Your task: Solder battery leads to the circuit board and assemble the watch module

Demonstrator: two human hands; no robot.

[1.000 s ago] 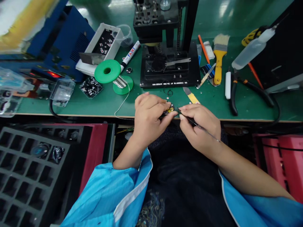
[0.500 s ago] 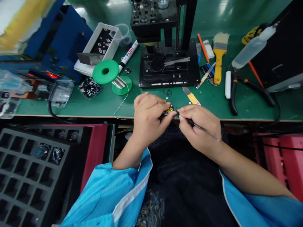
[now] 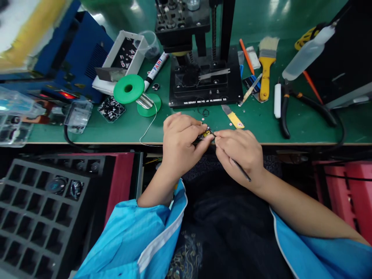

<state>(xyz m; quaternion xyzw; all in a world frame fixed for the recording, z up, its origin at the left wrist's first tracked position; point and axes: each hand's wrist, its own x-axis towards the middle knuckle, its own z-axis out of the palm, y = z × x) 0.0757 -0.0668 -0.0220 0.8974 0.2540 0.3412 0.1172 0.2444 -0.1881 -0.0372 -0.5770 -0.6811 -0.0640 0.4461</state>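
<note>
My left hand is closed on a small electronic assembly, dark with yellow parts, at the table's front edge; the fingers cover most of it. A slim dark pen-shaped hand tool is pinched in my right hand. Its front end meets the assembly's right side, close to my left thumb, though the tip itself is hidden. The tool's rear end sticks out below the right hand. Just beyond the hands lie a yellow-handled blade and a thin black loop.
A black press fixture stands behind the hands. To the left are a green solder spool, a paint marker and boxes of small parts. A brush, pliers and bottle lie right. A foam tray sits lower left.
My right hand has shifted slightly left, and the tool's rear end now points more steeply down, with less of it showing. My left hand keeps its hold on the assembly. The view has moved slightly.
</note>
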